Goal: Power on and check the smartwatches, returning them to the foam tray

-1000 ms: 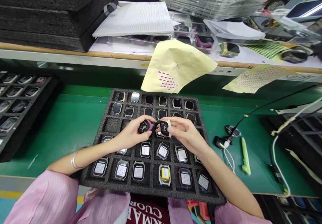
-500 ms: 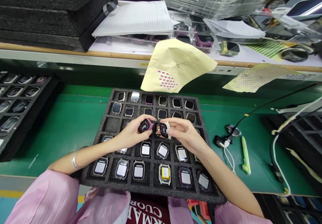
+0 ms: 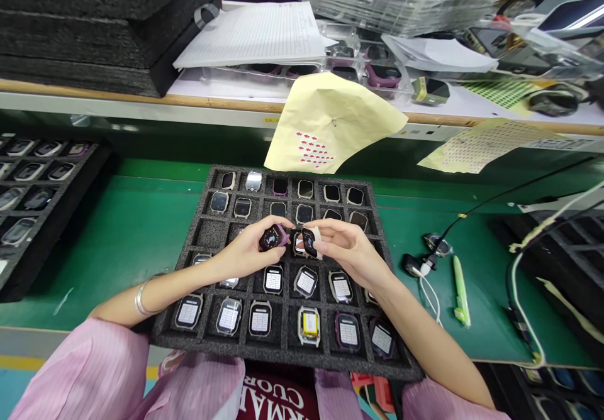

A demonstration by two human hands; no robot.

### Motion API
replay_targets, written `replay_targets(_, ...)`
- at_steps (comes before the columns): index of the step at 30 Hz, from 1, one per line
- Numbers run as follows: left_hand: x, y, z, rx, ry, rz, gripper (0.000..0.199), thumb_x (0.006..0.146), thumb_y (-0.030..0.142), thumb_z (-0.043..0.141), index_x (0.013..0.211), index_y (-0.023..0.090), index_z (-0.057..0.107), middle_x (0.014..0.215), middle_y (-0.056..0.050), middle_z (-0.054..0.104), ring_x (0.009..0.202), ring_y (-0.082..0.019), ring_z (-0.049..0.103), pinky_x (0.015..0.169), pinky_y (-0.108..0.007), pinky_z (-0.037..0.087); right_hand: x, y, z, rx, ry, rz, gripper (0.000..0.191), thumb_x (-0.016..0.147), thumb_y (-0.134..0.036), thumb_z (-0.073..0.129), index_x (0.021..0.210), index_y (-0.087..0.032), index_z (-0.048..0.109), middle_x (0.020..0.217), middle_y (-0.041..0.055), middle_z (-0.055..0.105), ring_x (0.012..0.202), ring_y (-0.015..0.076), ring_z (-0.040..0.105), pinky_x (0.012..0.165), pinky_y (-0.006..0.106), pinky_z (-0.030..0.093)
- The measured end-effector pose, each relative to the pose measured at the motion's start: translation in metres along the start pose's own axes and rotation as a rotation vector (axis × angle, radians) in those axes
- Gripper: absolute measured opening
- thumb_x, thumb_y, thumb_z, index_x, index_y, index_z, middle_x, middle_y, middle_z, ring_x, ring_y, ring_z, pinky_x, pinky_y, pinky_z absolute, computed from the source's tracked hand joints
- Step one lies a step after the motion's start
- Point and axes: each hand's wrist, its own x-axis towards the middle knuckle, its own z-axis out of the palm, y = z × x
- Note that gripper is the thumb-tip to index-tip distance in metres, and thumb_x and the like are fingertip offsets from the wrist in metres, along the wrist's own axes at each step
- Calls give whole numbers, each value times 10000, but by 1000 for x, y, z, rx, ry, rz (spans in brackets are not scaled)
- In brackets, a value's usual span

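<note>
A black foam tray [image 3: 207, 234] with several rows of compartments lies on the green table, most of them holding square watches. Above its middle, my left hand [image 3: 250, 247] grips a purple watch [image 3: 272, 237] with a lit dark screen. My right hand [image 3: 352, 250] pinches a white watch [image 3: 309, 242], its lit face turned toward the left. The two held watches are apart. Just behind the white one, another watch sits in its compartment, partly hidden. Several front-row watches show white screens; one piece with a yellow battery [image 3: 310, 324] lies among them.
Another watch tray [image 3: 28, 250] stands at the left. A green pen-like tool [image 3: 460, 291], a charger with a white cable [image 3: 431, 294] and cords lie at the right. Behind is a shelf [image 3: 226, 109] with papers, hanging yellow sheets [image 3: 330, 118] and black foam stacks [image 3: 80, 36].
The white watch in my right hand has shifted slightly to the right and turned a little. My left hand has barely moved, with the purple watch tilted slightly.
</note>
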Motion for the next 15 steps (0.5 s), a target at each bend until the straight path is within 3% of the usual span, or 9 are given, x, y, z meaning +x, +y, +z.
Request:
replay_targets(5, -4, 4, 1, -35, -18, 17, 371, 849, 170, 566, 1212, 214, 502, 1026, -47, 609, 920, -181, 573, 857, -316, 456, -2, 1, 0, 21, -35, 7, 298, 776, -264, 780, 1058, -215, 698, 973, 70, 737, 915, 243, 698, 845, 370, 522)
replay_targets(9, -3, 0, 1, -6, 17, -4, 374, 852, 163, 571, 1217, 205, 499, 1030, -49, 624, 977, -191, 581, 932, -358, 440, -2, 2, 0, 40, -57, 11, 281, 799, -246, 762, 1066, -199, 686, 997, 78, 731, 914, 233, 700, 860, 355, 516)
replay_targets(12, 0, -4, 3, -92, 38, -86, 498, 827, 229, 641, 1282, 206, 442, 1073, -61, 616, 1010, -206, 595, 943, -390, 460, 0, 2, 0, 99, -77, 43, 313, 830, -263, 736, 1126, -206, 653, 1061, 90, 716, 940, 235, 692, 873, 381, 526)
replay_targets(15, 4, -3, 5, -240, 59, -208, 592, 756, 246, 711, 1278, 191, 435, 1057, -56, 591, 884, -184, 626, 824, -370, 528, 1, 4, -1, 201, -89, 89, 361, 870, -275, 691, 1215, -212, 607, 1079, 95, 711, 1007, 248, 673, 905, 439, 527)
